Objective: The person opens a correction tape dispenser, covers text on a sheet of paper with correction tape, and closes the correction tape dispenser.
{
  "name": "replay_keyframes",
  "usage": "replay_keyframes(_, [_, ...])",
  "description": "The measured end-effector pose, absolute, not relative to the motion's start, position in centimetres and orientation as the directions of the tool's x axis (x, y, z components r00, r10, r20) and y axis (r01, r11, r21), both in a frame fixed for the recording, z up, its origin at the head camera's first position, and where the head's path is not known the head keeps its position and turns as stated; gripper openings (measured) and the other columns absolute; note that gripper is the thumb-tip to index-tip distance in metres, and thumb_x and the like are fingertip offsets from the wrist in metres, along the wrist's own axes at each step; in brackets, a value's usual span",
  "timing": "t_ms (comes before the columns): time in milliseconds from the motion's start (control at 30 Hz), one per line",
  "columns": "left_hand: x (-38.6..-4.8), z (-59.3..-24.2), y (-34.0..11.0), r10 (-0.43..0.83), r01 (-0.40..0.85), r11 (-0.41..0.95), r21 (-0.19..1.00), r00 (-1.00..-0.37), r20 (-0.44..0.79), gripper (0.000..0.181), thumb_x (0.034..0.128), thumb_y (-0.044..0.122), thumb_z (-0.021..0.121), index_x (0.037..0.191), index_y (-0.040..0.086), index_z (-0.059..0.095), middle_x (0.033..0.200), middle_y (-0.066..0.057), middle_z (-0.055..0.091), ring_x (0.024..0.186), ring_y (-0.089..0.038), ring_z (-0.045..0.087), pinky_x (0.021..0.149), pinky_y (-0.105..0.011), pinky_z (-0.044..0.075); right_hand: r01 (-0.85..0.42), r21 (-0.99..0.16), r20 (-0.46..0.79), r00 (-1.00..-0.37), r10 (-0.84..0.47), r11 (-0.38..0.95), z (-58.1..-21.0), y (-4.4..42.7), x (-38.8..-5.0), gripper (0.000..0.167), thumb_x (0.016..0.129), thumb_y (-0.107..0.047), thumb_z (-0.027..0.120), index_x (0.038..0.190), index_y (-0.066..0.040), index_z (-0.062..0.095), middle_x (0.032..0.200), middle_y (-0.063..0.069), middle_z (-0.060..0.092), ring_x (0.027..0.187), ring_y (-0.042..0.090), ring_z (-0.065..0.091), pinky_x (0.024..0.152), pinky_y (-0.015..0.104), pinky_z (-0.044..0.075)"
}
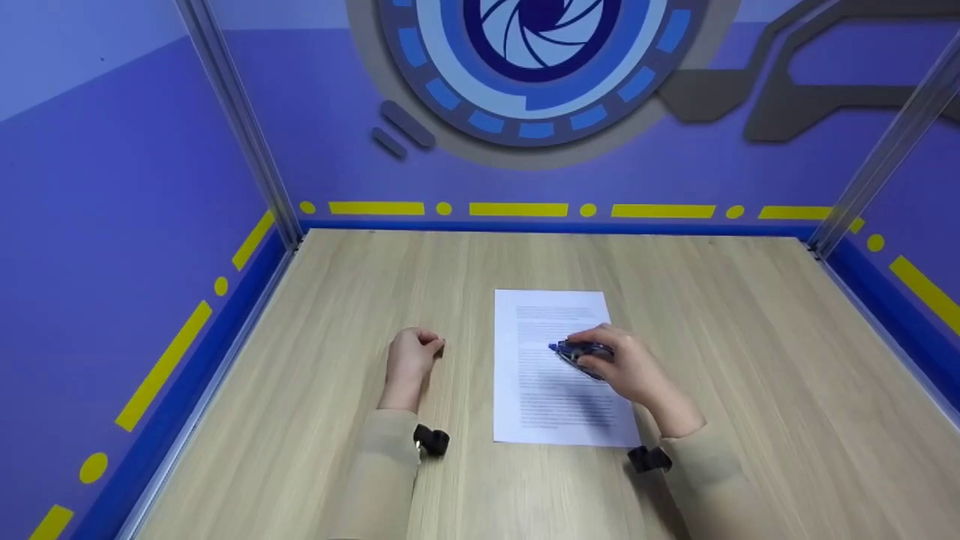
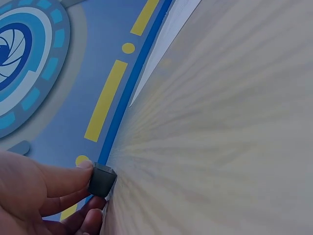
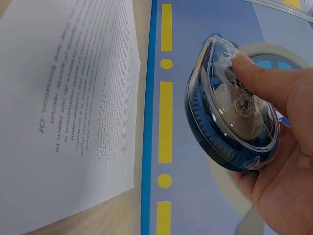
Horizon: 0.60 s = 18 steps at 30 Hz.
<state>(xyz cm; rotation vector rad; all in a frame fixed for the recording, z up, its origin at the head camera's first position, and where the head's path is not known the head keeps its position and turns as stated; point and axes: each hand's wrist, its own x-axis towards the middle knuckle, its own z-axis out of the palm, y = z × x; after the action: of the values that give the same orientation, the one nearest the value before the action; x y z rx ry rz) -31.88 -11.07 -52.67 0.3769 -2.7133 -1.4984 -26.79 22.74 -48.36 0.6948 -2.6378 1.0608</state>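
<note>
My right hand (image 1: 628, 369) grips a correction tape (image 3: 227, 110) with a clear, bluish case, the inner wheels showing through. In the head view it is above the printed sheet of paper (image 1: 506, 375), its blue tip pointing left; contact with the sheet cannot be told. Left of the paper, my left hand (image 1: 407, 364) is low over the table. Between its thumb and fingers it pinches a small dark cap (image 2: 102, 180), seen clearly in the left wrist view. That cap is nearly hidden by the fingers in the head view.
The sheet lies on a light wooden table (image 1: 322, 300). Blue and purple panels (image 1: 525, 184) with yellow markings stand at the back and both sides. Metal posts (image 1: 247, 120) rise at the rear corners. A black camera is strapped to each wrist.
</note>
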Motion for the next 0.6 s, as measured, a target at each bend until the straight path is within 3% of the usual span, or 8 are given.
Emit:
replay_keyframes(333, [-31.93, -52.78, -11.39, -0.204, -0.193, 0.518, 0.833, -0.974, -0.099, 0.018, 0.0991, 0.012, 0.067, 0.111, 0.002, 0.075, 0.111, -0.014, 0.075, 0.103, -0.026, 0.071, 0.087, -0.038, 0.060, -0.489, -0.605, 0.349, -0.872, -0.343, 0.628, -48.61, 22.68, -26.84, 0.030, 0.088, 0.000, 0.076, 0.117, -0.009, 0.076, 0.115, 0.009, 0.075, 0.108, 0.026, 0.071, 0.093, 0.046, 0.060])
replay_keyframes(600, [-31.71, -52.09, -11.04, -0.217, -0.158, 0.589, 0.793, -0.976, -0.033, 0.030, 0.0992, 0.016, 0.068, 0.124, -0.001, 0.068, 0.111, -0.017, 0.071, 0.101, -0.029, 0.070, 0.086, -0.041, 0.059, -0.492, -0.597, 0.346, -0.870, -0.350, 0.633, -48.57, 22.62, -26.88, 0.030, 0.089, 0.000, 0.076, 0.117, -0.008, 0.076, 0.115, 0.010, 0.075, 0.108, 0.025, 0.072, 0.092, 0.047, 0.061])
